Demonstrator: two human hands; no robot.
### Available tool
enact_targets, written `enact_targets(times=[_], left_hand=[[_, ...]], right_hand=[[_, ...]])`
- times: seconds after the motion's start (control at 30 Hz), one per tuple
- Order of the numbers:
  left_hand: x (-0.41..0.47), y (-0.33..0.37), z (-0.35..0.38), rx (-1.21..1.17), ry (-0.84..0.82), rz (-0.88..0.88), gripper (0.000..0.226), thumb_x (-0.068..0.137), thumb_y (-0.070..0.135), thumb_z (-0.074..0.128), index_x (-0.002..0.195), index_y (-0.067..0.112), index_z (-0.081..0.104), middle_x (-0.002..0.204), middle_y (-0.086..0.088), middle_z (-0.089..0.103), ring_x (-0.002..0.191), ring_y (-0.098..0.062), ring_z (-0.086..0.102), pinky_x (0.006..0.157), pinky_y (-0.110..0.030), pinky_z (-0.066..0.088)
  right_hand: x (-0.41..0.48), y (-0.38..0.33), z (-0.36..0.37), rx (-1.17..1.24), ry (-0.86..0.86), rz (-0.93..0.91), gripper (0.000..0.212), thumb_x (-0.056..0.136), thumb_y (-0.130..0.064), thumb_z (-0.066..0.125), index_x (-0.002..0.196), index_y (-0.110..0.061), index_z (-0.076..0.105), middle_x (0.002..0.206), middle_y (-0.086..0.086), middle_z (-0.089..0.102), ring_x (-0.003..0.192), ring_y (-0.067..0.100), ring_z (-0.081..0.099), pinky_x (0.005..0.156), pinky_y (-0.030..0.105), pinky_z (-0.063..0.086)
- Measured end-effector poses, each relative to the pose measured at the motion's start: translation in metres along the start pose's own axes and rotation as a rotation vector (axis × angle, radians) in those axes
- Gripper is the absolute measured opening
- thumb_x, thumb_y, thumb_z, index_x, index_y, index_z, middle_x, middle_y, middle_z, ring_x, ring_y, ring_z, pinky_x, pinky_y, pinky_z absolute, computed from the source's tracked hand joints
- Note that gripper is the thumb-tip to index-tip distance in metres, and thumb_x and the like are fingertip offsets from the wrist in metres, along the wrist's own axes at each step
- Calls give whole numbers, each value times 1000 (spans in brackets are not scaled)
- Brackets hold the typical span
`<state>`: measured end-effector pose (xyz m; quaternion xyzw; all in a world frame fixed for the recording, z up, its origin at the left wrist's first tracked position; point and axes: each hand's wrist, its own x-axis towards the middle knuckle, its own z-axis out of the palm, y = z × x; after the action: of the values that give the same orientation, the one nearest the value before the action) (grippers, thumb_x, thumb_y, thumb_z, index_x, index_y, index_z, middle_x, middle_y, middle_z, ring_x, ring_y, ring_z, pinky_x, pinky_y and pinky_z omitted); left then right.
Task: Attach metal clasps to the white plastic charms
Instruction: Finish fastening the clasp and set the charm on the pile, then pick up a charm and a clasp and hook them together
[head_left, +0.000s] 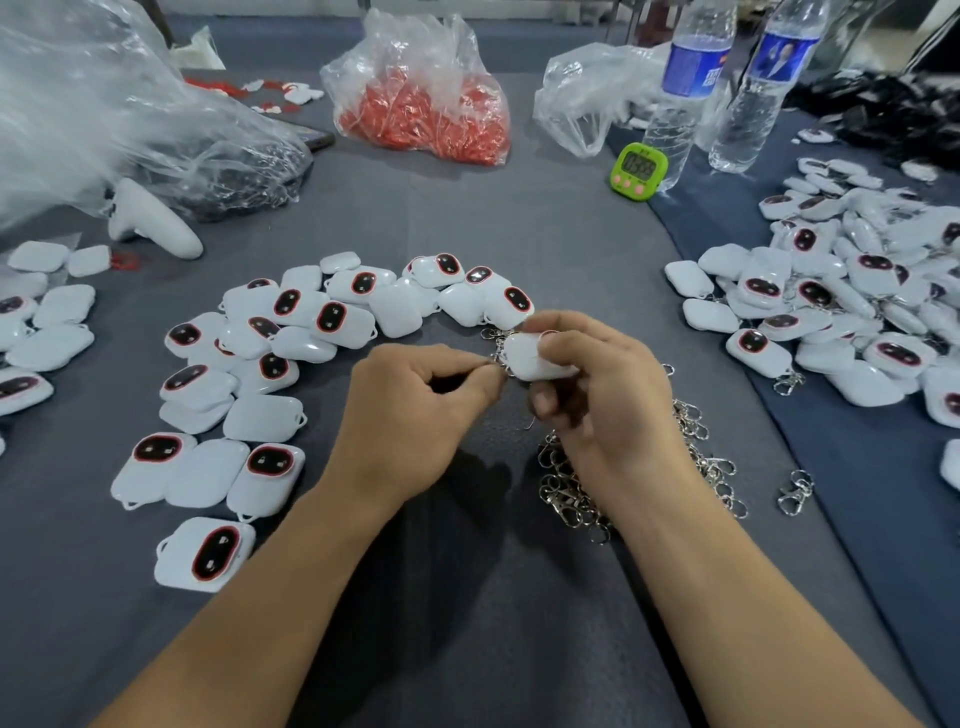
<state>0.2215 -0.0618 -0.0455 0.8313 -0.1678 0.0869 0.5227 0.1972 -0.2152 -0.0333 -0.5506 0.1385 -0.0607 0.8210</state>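
My right hand (597, 384) grips a white plastic charm (530, 356) above the grey cloth. My left hand (415, 400) pinches a small metal clasp (497, 358) at the charm's left edge. Under my right wrist lies a pile of silver metal clasps (576, 499). Several loose white charms with dark red-rimmed ovals (291, 332) spread in an arc to the left and behind my hands. A heap of charms with clasps on them (852, 306) lies at the right.
A bag of red parts (426, 98) sits at the back centre, clear plastic bags (104, 119) at the back left. A green timer (638, 170) and two water bottles (680, 93) stand back right. A white controller (150, 221) lies left. One stray clasp (795, 491) lies right.
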Motion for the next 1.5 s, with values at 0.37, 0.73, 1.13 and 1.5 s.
enact_targets(times=[0.37, 0.73, 1.13, 1.5], left_hand=[[-3, 0, -4, 259, 55, 168, 14, 85, 16, 72, 72, 13, 77, 65, -1, 65, 62, -21, 59, 62, -38, 47], [3, -8, -6, 159, 212, -38, 33, 81, 26, 82, 113, 29, 75, 87, 19, 70, 79, -1, 65, 74, -14, 53], [11, -23, -9, 830, 184, -79, 61, 86, 32, 65, 144, 16, 51, 158, -11, 38, 148, -31, 28, 118, -46, 24], [11, -24, -16, 817, 241, -55, 29, 98, 21, 54, 121, 18, 71, 113, -4, 73, 105, -30, 63, 94, -43, 36]], right_hand=[[-3, 5, 2, -116, 10, -72, 22, 86, 4, 63, 98, -12, 72, 66, 5, 66, 42, 16, 48, 39, 21, 35], [5, -25, -23, 430, 71, -169, 6, 83, -5, 69, 87, -9, 72, 84, 7, 73, 62, 15, 66, 52, 20, 48], [3, 12, -8, -1215, 78, -397, 50, 86, -27, 70, 135, -28, 61, 126, -6, 64, 114, 14, 54, 100, 28, 36], [-3, 10, -9, -1113, -54, -391, 16, 83, -12, 70, 77, -26, 76, 61, -13, 67, 58, 1, 60, 56, 12, 45]])
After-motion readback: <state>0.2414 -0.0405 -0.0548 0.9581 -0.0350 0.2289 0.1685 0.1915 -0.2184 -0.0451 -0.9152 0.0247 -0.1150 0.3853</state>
